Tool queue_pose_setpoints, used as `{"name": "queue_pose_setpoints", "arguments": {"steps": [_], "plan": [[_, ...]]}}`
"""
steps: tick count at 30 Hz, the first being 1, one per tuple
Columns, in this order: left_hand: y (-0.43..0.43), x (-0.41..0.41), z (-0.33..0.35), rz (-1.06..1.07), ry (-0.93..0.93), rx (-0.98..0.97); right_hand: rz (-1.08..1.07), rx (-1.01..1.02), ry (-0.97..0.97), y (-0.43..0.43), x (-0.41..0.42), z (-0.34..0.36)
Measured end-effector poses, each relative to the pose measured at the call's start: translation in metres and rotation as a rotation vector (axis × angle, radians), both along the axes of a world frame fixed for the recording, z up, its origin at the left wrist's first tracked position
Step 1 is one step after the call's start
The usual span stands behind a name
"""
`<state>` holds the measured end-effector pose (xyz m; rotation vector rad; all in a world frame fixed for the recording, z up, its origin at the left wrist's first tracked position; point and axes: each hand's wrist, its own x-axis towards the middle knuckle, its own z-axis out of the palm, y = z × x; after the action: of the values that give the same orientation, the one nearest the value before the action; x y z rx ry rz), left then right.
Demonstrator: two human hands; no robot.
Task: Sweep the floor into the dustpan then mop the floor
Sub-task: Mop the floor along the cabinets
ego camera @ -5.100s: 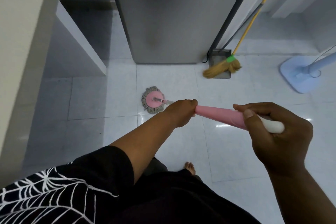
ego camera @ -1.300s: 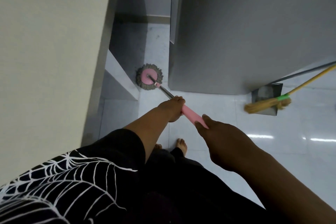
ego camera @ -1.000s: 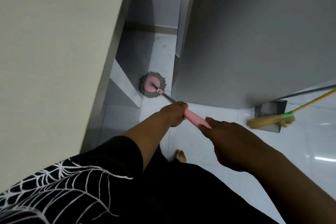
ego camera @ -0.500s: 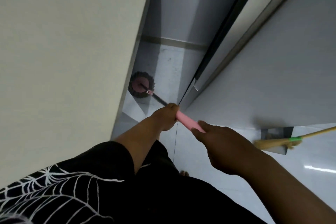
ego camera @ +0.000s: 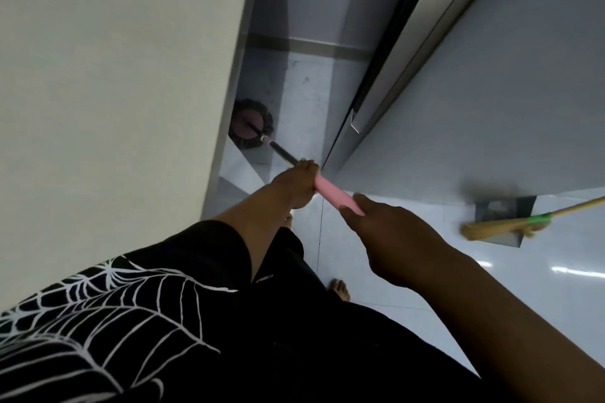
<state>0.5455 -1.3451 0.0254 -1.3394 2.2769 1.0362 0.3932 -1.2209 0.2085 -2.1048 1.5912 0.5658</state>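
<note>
Mop handle (ego camera: 334,196) is gripped by left hand (ego camera: 298,185) and right hand (ego camera: 391,239). Mop head (ego camera: 245,126) rests at the floor's (ego camera: 304,98) left edge.

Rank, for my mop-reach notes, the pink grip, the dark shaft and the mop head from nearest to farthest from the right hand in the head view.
1. pink grip: held by the right hand itself.
2. dark shaft: past the left hand, farther forward.
3. mop head: at the shaft's far end, forward and left.
</note>
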Motion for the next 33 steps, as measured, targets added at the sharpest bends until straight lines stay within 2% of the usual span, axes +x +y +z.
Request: {"name": "queue_pose_setpoints", "arguments": {"steps": [5,11,17,24,33], "plan": [[0.053,-0.037,0.015,-0.029,0.03,-0.075,-0.044,0.014,-0.008,0.052,-0.035,0.02],[0.11,-0.076,0.034,-0.093,0.178,-0.094,-0.023,0.025,0.011,0.105,-0.075,0.054],[0.131,-0.088,0.036,-0.103,0.231,-0.103,-0.005,0.02,0.029,0.121,-0.083,0.072],[0.091,-0.064,0.031,-0.044,0.226,-0.045,-0.014,-0.01,0.021,0.081,-0.057,0.054],[-0.034,0.0,0.0,-0.006,0.008,-0.009,-0.018,-0.043,-0.017,-0.033,0.016,0.002]]}}
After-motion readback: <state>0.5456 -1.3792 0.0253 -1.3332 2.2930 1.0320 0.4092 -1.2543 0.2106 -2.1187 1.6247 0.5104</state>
